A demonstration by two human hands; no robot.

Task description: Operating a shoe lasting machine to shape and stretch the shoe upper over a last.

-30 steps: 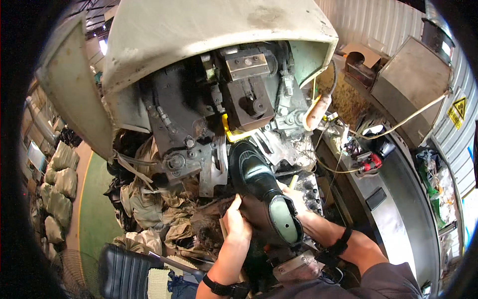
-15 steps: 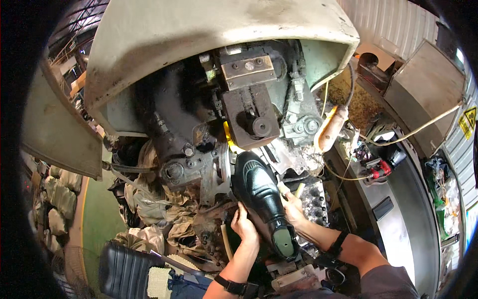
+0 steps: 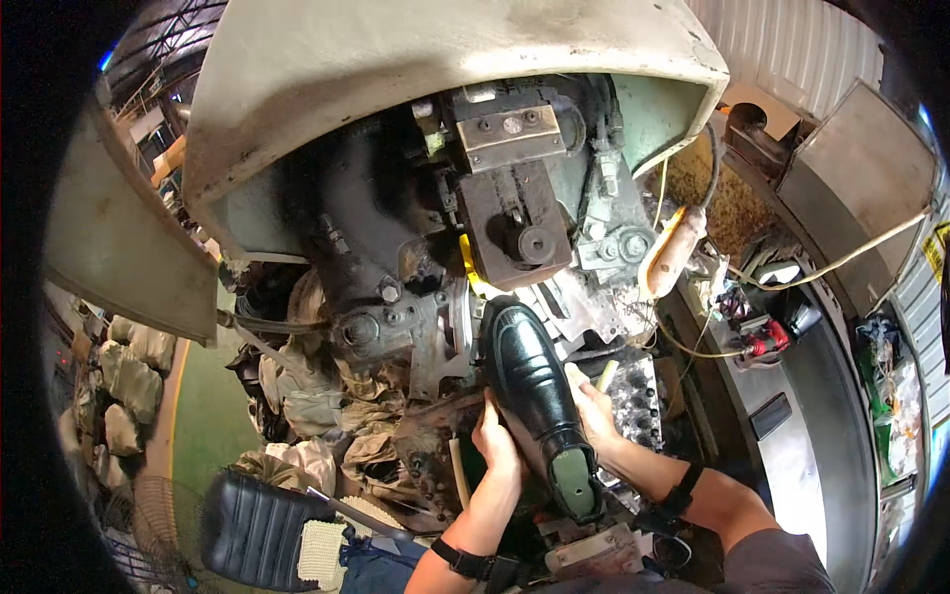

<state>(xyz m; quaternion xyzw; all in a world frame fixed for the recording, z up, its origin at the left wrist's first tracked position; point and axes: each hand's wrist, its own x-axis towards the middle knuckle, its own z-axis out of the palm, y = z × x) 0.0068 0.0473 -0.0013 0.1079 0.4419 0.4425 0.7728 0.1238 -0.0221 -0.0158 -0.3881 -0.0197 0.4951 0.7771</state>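
A glossy black shoe upper [image 3: 529,366] is stretched over a green last [image 3: 572,477], its toe pointing away from me into the machine, under a dark metal block [image 3: 510,220]. My left hand [image 3: 498,441] is closed on the shoe's left side, its fingers partly hidden beneath the edge. On the opposite side, my right hand [image 3: 594,411] grips near the instep, with fingers along the flank. The top opening of the shoe faces me, and the last shows through it. Metal plates [image 3: 569,307] lie around the toe, whose underside is hidden.
Overhead curves a large cream machine hood [image 3: 445,49]. A hanging work lamp [image 3: 673,252] with its cable is right of the block. Further right, a metal counter [image 3: 792,465] bears a phone [image 3: 770,416] and a red tool [image 3: 765,340]. Crumpled cloths [image 3: 297,386] and a black padded seat [image 3: 259,530] are leftward.
The whole view has shifted slightly, moving the scene rightward in the picture. Both hands stay on the shoe; the right hand's fingers now lie closer against its side.
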